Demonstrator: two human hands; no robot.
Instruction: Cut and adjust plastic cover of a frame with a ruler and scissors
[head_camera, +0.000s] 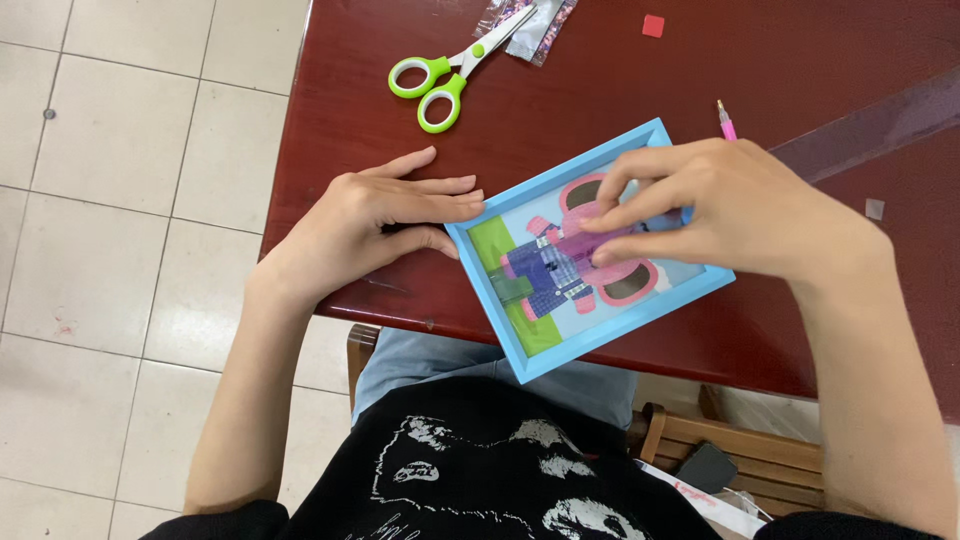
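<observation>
Head view: frame (590, 330) under right hand (730, 205)

From my remote seat I see green-handled scissors (445, 78), clear plastic packets (528, 28), a small red square (653, 26) and a pink pen (726, 121) on the dark red table (560, 110).

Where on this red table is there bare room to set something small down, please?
The widest bare patch of table lies between the green scissors, the clear packets and the pink pen. Another lies right of the red square, toward the far corner. The near edge is crowded: the blue frame sits there, with the left hand and right hand on it.
</observation>
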